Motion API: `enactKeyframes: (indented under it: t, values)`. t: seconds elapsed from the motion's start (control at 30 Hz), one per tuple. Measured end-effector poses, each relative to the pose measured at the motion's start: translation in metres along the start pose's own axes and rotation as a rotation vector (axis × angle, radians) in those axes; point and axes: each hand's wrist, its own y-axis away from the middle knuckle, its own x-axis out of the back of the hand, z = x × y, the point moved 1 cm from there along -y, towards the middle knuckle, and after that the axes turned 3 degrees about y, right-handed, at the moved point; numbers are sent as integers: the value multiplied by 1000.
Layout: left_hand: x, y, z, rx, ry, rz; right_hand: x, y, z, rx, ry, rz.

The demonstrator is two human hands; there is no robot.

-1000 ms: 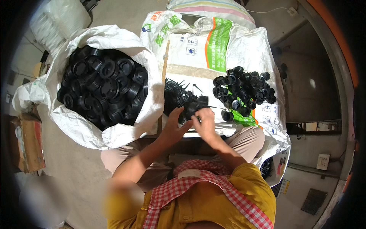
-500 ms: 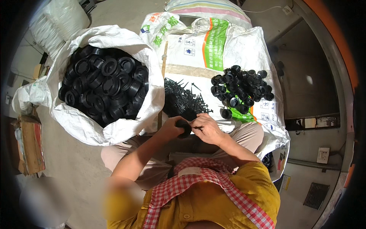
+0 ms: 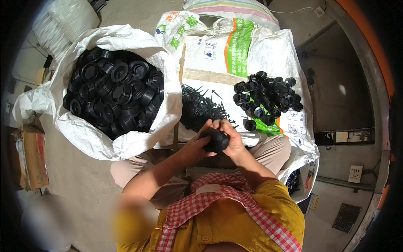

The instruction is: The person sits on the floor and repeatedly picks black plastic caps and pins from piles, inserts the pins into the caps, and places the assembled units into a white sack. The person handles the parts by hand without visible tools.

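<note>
A black round plastic cap (image 3: 217, 143) is held up in front of my lap, between both hands. My left hand (image 3: 194, 150) grips it from the left, while my right hand (image 3: 233, 141) wraps its far and right sides. Whether a thin pin sits in the right fingers is hidden. Just beyond my hands lies a heap of thin black plastic pins (image 3: 205, 105). To the right of that, a pile of small black cups (image 3: 268, 97) rests on a white sack with a green stripe (image 3: 239, 50).
On the left an open white sack (image 3: 121, 148) is filled with black threaded caps (image 3: 122, 93). A cardboard box (image 3: 34, 157) stands at the far left. More black pieces (image 3: 294, 181) lie in a bag by my right knee.
My right hand has moved onto the cap, where before it held a thin black pin beside it. The cap has shifted slightly right and turned. My left hand still holds it.
</note>
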Motion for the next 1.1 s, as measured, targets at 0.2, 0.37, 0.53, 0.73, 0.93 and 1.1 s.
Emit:
enactKeyframes:
  t: [0.2, 0.37, 0.53, 0.73, 0.93, 1.1]
  values:
    - [10, -10, 7, 349, 123, 193, 12, -30, 15, 421, 1167, 280]
    - [28, -4, 70, -645, -908, 295, 86, -38, 14, -111, 1959, 454]
    - [101, 15, 130, -566, -1089, 1155, 160, -24, -63, -45, 2716, 397]
    - [99, -5, 127, -605, -973, 1036, 248, 4, -118, -441, 2752, 255]
    - [27, -20, 48, -275, -444, 172, 176, -6, -105, 141, 2464, 169]
    - [8, -30, -16, -54, -476, 358, 16, 2, -66, 431, 1952, -11]
